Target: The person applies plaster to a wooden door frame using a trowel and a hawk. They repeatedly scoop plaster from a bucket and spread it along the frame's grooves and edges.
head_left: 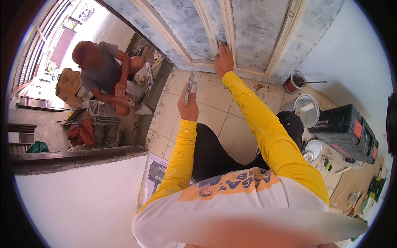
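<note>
My left hand [188,106] is closed round a putty knife [192,80] smeared with grey-white filler, its blade pointing up toward the panelled door [256,31]. The door is patchy grey and white, with pale raised mouldings. Against its lower part, between two of those mouldings, my right hand [223,61] presses with its fingers together. Something small and dark shows at the right fingertips, too hidden to name. Both my arms are in yellow sleeves spotted with white.
A person [101,70] sits at the left beyond the doorway, near a cardboard box [68,84]. At right stand a paint can [294,82] with a brush across it, a white bucket [307,110] and a black toolbox [337,124]. Pale tiles [211,99] cover the floor.
</note>
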Motion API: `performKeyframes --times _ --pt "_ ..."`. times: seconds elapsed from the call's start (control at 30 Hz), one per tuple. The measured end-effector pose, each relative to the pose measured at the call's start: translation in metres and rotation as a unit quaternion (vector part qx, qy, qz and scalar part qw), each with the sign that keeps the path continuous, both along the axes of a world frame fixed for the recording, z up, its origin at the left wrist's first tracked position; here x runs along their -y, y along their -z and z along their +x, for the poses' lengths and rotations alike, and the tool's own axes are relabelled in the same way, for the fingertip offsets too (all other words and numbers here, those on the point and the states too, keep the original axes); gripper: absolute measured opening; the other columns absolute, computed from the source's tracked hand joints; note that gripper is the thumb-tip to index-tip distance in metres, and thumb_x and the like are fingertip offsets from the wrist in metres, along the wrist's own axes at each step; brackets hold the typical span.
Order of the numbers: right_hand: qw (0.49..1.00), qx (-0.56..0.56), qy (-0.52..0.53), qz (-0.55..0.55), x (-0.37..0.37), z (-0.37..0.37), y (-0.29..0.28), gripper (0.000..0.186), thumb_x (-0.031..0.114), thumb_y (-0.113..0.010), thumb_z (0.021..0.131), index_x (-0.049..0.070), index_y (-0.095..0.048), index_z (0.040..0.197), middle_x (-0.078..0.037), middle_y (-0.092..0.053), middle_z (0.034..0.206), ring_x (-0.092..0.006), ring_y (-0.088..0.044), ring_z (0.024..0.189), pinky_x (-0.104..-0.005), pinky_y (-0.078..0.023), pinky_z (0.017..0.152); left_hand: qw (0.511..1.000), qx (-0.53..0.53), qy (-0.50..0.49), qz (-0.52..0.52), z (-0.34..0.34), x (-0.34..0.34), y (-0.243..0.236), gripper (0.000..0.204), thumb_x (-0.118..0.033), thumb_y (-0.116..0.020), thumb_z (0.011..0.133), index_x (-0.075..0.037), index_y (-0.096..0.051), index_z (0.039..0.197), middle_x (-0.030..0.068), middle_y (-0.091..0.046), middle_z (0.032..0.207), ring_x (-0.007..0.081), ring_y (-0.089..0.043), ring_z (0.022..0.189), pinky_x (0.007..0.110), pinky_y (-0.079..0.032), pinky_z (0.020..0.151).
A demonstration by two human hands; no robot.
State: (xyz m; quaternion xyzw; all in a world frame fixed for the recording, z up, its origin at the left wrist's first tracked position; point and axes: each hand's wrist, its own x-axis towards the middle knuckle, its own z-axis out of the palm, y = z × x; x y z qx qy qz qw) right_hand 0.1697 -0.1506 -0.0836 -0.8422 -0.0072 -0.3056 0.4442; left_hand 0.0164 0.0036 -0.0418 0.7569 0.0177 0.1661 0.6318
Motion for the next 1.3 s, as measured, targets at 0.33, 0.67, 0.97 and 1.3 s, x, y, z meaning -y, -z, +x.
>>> performKeyframes --times 0.33,0.67,0.97,1.3 --pt "0.987 -0.057 -0.139 -0.063 0.023 -0.01 0.004 0.051 0.001 -0.049 0.086 0.002 -0.045 0.136 -0.021 -0.046 0.137 -0.0404 -0.043 0.124 -0.0415 -0.035 0.107 1.0 0.005 0.003 0.007 -0.002 -0.001 -0.004 0.039 -0.014 -0.056 0.097 0.005 -0.053 0.13 0.0145 -0.063 0.118 0.0156 -0.058 0.105 0.027 -0.045 0.092" --pt "0.999 0.033 -0.033 0.001 0.001 0.011 -0.003 0.052 -0.001 -0.047 0.084 0.002 -0.044 0.136 -0.023 -0.048 0.131 -0.0424 -0.045 0.12 -0.043 -0.036 0.105 1.0 0.012 -0.003 -0.019 -0.001 0.002 0.005 0.038 -0.015 -0.057 0.096 0.004 -0.054 0.129 0.0157 -0.064 0.115 0.0175 -0.059 0.105 0.028 -0.045 0.093" --pt "0.93 -0.003 -0.353 -0.101 0.094 -0.059 -0.047 0.063 -0.013 -0.044 0.078 0.007 -0.046 0.138 -0.018 -0.048 0.136 -0.0364 -0.043 0.126 -0.0383 -0.034 0.109 0.99 0.018 0.089 -0.109 0.0 -0.001 0.0 0.033 -0.013 -0.057 0.096 0.005 -0.055 0.123 0.011 -0.066 0.111 0.0213 -0.064 0.097 0.033 -0.05 0.087" --pt "0.848 0.042 -0.386 -0.361 0.097 -0.094 -0.053 0.068 -0.011 -0.054 0.071 0.022 -0.057 0.13 -0.01 -0.053 0.131 -0.032 -0.045 0.123 -0.0429 -0.038 0.105 0.854 -0.089 0.144 -0.492 -0.005 -0.01 -0.02 0.022 -0.01 -0.06 0.092 -0.002 -0.062 0.112 0.0078 -0.068 0.107 0.0216 -0.066 0.097 0.035 -0.053 0.087"
